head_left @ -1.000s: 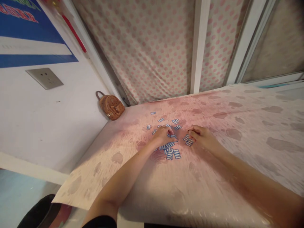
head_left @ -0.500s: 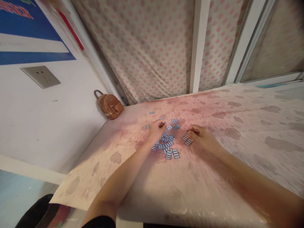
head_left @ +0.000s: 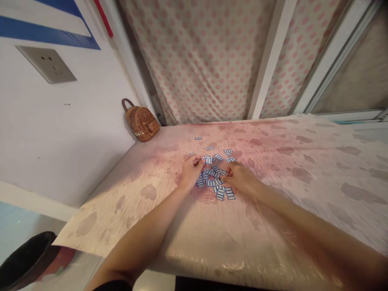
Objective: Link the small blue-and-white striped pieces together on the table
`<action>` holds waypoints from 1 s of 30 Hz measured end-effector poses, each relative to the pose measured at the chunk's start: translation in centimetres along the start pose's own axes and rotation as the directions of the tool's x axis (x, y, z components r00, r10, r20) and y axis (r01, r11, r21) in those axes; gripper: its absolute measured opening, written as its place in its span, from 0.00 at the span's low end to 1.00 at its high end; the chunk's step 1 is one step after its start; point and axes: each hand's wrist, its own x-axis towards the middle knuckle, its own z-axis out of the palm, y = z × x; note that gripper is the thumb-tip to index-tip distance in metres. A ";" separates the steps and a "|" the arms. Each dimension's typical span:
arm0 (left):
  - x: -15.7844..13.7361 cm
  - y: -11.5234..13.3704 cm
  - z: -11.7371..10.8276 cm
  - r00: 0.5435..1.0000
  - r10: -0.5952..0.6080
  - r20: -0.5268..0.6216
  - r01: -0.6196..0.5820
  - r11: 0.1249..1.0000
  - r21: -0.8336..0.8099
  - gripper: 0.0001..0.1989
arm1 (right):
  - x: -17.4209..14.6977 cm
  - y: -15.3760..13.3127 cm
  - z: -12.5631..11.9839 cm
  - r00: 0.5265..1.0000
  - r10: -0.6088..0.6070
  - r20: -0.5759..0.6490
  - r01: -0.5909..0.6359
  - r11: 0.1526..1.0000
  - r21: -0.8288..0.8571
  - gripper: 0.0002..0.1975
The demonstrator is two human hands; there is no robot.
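Observation:
Small flat pieces with blue and white stripes lie in a loose pile (head_left: 212,174) on the covered table. My left hand (head_left: 191,167) is at the pile's left side, thumb and finger closed on a striped piece (head_left: 207,160) that is raised a little. On the right, my right hand (head_left: 239,176) reaches into the pile's edge with its fingers pinched together at another striped piece (head_left: 223,172). Its fingertips partly cover that piece. Beyond the hands lie a few separate striped pieces (head_left: 228,151), one of them (head_left: 198,138) farthest off.
A small brown backpack-shaped bag (head_left: 142,123) leans against the wall at the table's far left corner. Behind the table hangs a dotted curtain (head_left: 206,60). A wall socket (head_left: 47,64) is at left, and a dark bin (head_left: 28,258) stands on the floor below.
My right hand has moved left to the pile, and the striped pieces at its fingers are gone from the right. My left hand has turned slightly, its piece now facing up more. The view has shifted.

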 end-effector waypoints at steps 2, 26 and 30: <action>-0.1 -0.2 -0.1 1.000 0.008 0.011 -0.008 1.000 0.004 0.02 | 0.4 -0.1 0.4 0.999 -0.015 0.039 0.014 1.000 0.022 0.08; -3.3 1.4 2.0 0.963 -0.159 0.217 0.184 0.978 -0.100 0.09 | -3.2 -2.0 -3.2 0.975 0.006 -0.224 0.091 0.904 0.418 0.09; -3.7 1.5 2.2 0.957 -0.150 0.249 0.183 0.976 -0.115 0.09 | -3.3 -2.0 -3.2 0.969 0.008 -0.247 0.084 0.930 0.358 0.09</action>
